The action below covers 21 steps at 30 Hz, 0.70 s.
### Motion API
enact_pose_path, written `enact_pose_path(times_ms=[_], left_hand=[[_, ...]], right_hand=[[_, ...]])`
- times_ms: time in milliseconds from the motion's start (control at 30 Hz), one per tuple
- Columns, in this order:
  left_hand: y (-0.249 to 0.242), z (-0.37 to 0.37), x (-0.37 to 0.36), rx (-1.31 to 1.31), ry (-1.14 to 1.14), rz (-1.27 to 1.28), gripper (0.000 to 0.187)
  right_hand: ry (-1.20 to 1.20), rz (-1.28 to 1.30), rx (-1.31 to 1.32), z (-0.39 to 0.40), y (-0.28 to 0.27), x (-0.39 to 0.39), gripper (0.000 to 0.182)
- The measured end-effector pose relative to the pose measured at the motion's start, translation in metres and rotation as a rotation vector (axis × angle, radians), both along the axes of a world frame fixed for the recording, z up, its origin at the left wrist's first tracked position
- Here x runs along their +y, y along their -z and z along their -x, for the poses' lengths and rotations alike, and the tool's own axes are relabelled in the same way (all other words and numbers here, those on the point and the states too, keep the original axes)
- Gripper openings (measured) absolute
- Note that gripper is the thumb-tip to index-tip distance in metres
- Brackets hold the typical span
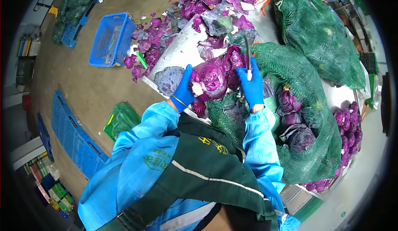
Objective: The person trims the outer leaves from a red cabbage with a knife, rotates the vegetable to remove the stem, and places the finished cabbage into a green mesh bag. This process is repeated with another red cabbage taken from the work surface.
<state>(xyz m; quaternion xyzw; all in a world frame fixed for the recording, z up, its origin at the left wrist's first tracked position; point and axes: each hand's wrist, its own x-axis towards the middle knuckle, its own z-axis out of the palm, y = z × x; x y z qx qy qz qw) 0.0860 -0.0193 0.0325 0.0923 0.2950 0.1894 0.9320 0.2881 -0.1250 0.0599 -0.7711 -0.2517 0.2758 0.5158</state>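
Note:
My left hand, in a blue glove, grips a red cabbage from its left side, with the pale cut stem facing down and left. My right hand, gloved the same way, holds a knife with its blade pointing up and away from me. A loose purple outer leaf stands between the cabbage and the knife. Beside my left hand sits a duller, greyish cabbage. Right of my right hand, an opened green mesh sack has several cabbages showing in it.
Leaf trimmings lie across the metal table and spill onto the floor. A full green mesh sack rests at the back right. Several peeled cabbages are heaped at the right. A blue crate stands on the floor.

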Motion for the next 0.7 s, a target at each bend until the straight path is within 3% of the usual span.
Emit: enact_pose_path(times_ms=[33, 67, 133, 167, 233, 267, 300, 333, 367, 433, 467, 500, 567, 600, 633, 700], left_hand=[[-0.002, -0.002, 0.001, -0.001, 0.003, 0.003, 0.047], [-0.004, -0.004, 0.003, 0.077, 0.020, 0.025, 0.047], [-0.009, -0.003, 0.002, 0.159, 0.043, 0.045, 0.047], [-0.013, 0.001, -0.004, 0.220, 0.048, -0.177, 0.049], [-0.017, 0.009, -0.011, 0.339, 0.050, -0.624, 0.053], [-0.011, 0.013, -0.006, 0.342, 0.050, -0.623, 0.053], [0.004, 0.017, 0.002, 0.181, 0.044, -0.309, 0.053], [0.020, 0.019, 0.010, 0.016, 0.037, 0.003, 0.054], [0.040, 0.022, 0.014, 0.017, 0.035, 0.003, 0.054], [0.073, 0.028, 0.014, 0.067, -0.014, -0.162, 0.054], [0.009, 0.020, 0.018, -0.036, 0.133, -0.043, 0.054], [0.002, 0.022, 0.016, -0.038, 0.127, -0.045, 0.054], [-0.007, 0.024, 0.012, 0.397, 0.221, -0.884, 0.055], [-0.072, 0.005, 0.009, 0.396, 0.290, -0.583, 0.056], [-0.058, 0.005, 0.013, 0.395, 0.295, -0.581, 0.056], [-0.025, 0.004, 0.030, 0.098, 0.358, -0.135, 0.058]], right_hand=[[-0.116, 0.114, 0.245, 0.009, -0.032, 0.001, 0.060], [-0.239, -0.075, 0.351, 0.016, -0.026, 0.001, 0.058], [-0.323, -0.076, 0.038, 0.032, -0.021, -0.001, 0.042], [-0.364, -0.032, -0.156, 0.037, -0.026, -0.001, 0.036], [-0.338, -0.010, -0.175, 0.048, -0.030, -0.002, 0.031], [-0.312, 0.013, -0.194, 0.052, -0.031, -0.002, 0.027], [-0.314, 0.014, -0.192, 0.048, -0.028, -0.006, 0.027], [-0.221, 0.017, 0.067, 0.037, -0.022, -0.010, 0.027], [-0.124, 0.019, 0.325, 0.028, -0.014, -0.013, 0.028], [-0.099, 0.041, 0.256, 0.022, 0.007, -0.018, 0.030], [-0.110, 0.019, 0.119, 0.018, 0.012, -0.018, 0.032], [-0.119, -0.005, -0.017, 0.016, 0.013, -0.017, 0.033], [-0.175, -0.119, -0.016, 0.017, 0.000, -0.015, 0.038], [-0.351, -0.148, -0.183, 0.020, -0.021, -0.013, 0.042], [-0.524, -0.174, -0.350, 0.023, -0.039, -0.011, 0.047], [-0.577, -0.100, -0.348, 0.035, -0.062, -0.014, 0.055]])
